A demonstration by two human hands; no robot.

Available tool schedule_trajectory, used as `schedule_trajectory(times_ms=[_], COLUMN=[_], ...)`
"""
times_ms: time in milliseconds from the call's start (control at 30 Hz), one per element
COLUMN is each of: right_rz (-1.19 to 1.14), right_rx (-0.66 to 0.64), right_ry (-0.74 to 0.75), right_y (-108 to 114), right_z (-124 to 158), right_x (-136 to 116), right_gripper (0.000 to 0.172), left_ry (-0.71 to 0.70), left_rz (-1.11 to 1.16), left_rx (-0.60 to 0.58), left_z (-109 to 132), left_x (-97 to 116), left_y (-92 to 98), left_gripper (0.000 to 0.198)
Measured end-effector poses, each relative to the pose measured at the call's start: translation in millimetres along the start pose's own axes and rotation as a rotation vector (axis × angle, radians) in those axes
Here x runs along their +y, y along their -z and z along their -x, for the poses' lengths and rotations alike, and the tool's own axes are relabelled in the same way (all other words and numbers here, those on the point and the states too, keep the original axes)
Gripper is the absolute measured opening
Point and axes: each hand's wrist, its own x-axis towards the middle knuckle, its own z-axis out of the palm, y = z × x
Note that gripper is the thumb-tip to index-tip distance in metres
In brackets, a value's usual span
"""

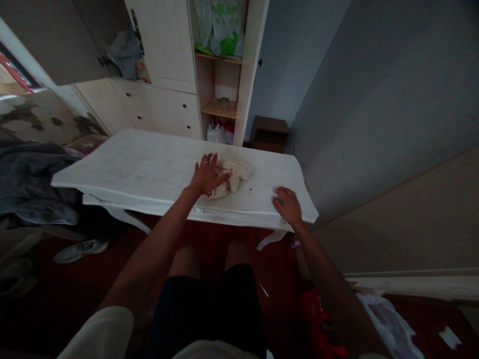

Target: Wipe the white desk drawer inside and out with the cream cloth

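Observation:
A crumpled cream cloth (235, 175) lies on the white table (149, 154), a little right of its middle. My left hand (207, 174) is over the cloth's left side, its fingers stretched out and the thumb spread across it. Part of the cloth is hidden beneath that hand. Near the table's right end, my right hand (288, 203) rests at the front edge. Its fingers are loosely bent, with a gap between thumb and forefinger, and nothing shows in them. A small dark speck (250, 189) sits on the tabletop between the cloth and my right hand.
Behind the table stands a white wardrobe (168, 45) with an open shelf section holding plastic bags (226, 27). A brown box-like cabinet (270, 130) is by the wall. Dark clothing (33, 174) is heaped at left, above a shoe (81, 250). A red item (318, 319) lies at lower right.

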Motion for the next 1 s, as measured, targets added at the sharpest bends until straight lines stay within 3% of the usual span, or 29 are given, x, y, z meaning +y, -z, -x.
schedule_trajectory(times_ms=[100,267,367,533,1000], right_rz=[0.023,0.071,0.091,0.109,0.089], right_rx=[0.005,0.006,0.024,0.046,0.107], right_ry=[0.008,0.040,0.031,0.019,-0.055], right_y=[1,2,2,1,-5], right_z=[0,-1,0,2,0], right_x=[-2,-5,-7,-7,-2], right_gripper=[0.029,0.030,0.030,0.029,0.031], left_ry=[0.024,0.279,0.393,0.517,0.523], left_rz=[0.122,0.191,0.330,0.634,0.684], left_rx=[0.135,0.281,0.342,0.451,0.430], left_z=[9,23,23,22,29], left_x=[-26,-82,-103,-103,-93], left_y=[10.3,13.9,12.5,11.4,18.0], left_gripper=[0.067,0.039,0.025,0.024,0.024])
